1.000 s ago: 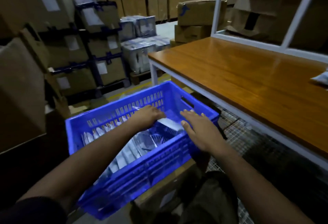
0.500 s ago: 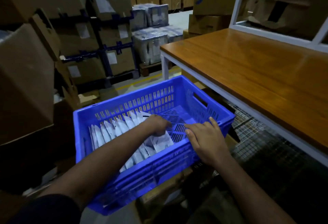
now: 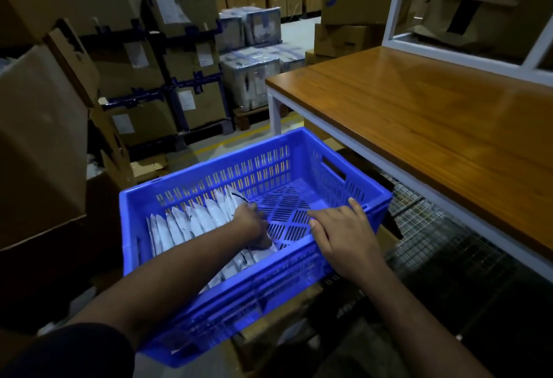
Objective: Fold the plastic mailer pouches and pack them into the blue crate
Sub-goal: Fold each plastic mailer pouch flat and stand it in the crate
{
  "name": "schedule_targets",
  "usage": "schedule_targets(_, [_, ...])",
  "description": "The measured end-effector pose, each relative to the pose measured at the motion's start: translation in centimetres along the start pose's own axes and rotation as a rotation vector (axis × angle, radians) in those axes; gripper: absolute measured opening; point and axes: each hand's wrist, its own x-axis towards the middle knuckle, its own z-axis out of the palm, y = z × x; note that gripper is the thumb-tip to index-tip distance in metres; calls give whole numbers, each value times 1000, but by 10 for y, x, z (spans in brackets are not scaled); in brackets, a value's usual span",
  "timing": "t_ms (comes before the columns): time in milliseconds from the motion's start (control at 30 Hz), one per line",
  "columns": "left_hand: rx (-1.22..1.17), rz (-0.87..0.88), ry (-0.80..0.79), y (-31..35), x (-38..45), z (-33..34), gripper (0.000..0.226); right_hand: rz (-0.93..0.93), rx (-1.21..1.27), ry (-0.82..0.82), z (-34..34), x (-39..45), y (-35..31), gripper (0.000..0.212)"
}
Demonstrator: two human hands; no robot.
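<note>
The blue crate (image 3: 353,178) sits low in front of me, left of the table. Several folded white mailer pouches (image 3: 191,222) stand on edge in a row along its left half; the right half shows bare slotted floor. My left hand (image 3: 250,226) reaches inside the crate, pressing against the last pouches in the row, its fingers hidden behind the knuckles. My right hand (image 3: 344,234) hovers over the crate's near right rim with fingers spread and relaxed, holding nothing.
A wooden table (image 3: 434,114) with a white frame stands to the right, a wire mesh shelf (image 3: 425,228) beneath it. Stacked cardboard boxes (image 3: 45,138) line the left side and the back. Wrapped pallets (image 3: 251,78) stand behind the crate.
The camera tilted down toward the crate. My left hand pushed the newest pouch leftward against the row. My right hand stayed near the crate's right rim.
</note>
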Motion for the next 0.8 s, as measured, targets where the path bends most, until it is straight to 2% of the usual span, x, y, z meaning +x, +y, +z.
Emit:
schedule_targets(100, [-29, 0, 6, -9, 6, 8, 60, -6, 8, -4, -1, -1, 0, 49])
schedule_targets(267, [-24, -7, 31, -17, 11, 20, 81, -14, 7, 12, 0, -2, 0, 52])
schedule_targets(467, [-46, 23, 91, -18, 0, 15, 95, -20, -13, -104, -13, 0, -4, 65])
schedule_targets(600, [-88, 29, 110, -20, -10, 11, 89, -12, 40, -126, -28, 2, -2, 53])
schedule_targets(733, [-174, 39, 165, -20, -22, -8, 81, -30, -11, -35, -56, -2, 7, 60])
schedule_targets(800, [-230, 44, 256, -21, -30, -30, 77, -25, -51, 15, -74, -7, 15, 57])
